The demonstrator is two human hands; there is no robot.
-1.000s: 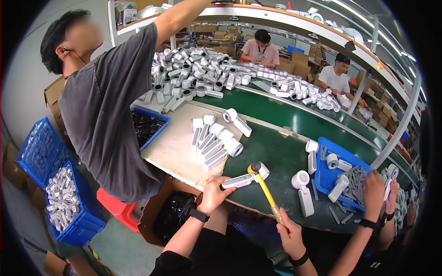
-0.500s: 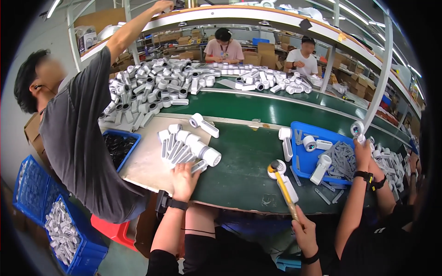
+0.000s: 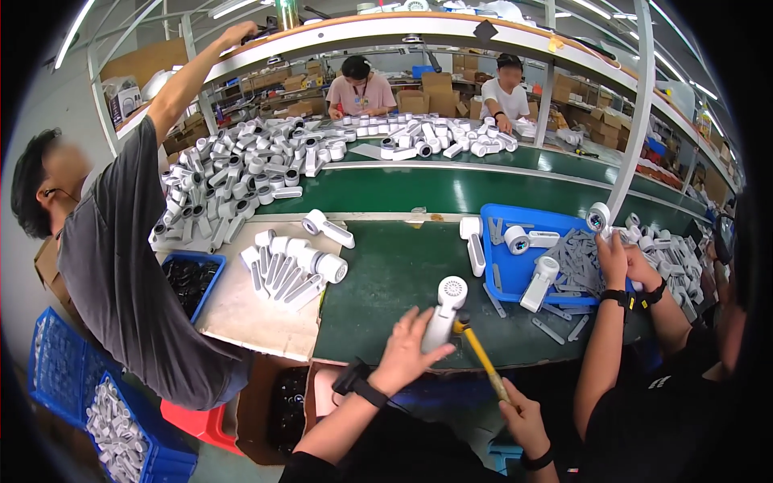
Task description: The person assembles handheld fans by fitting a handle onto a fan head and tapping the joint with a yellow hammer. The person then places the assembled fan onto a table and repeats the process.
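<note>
A white handheld fan lies on the green work surface in front of me, its round vented head pointing away. My left hand is around the lower handle, fingers along the left side and thumb stretched across the near end. In my right hand is a hammer with a yellow shaft. Its dark head is beside the fan's handle, close to my left thumb; I cannot tell whether it touches. To the left, several white fans lie in a bunch on a pale board.
A blue tray at right holds grey strips and fans. Beside it, a co-worker's hands hold another fan. At left, a person in grey reaches up to the shelf. A large fan pile covers the back left.
My left hand has left the bunched fans and come right onto the single fan. That fan's handle has swung from lower right to lower left. The view has shifted; the hammer remains in my right hand.
</note>
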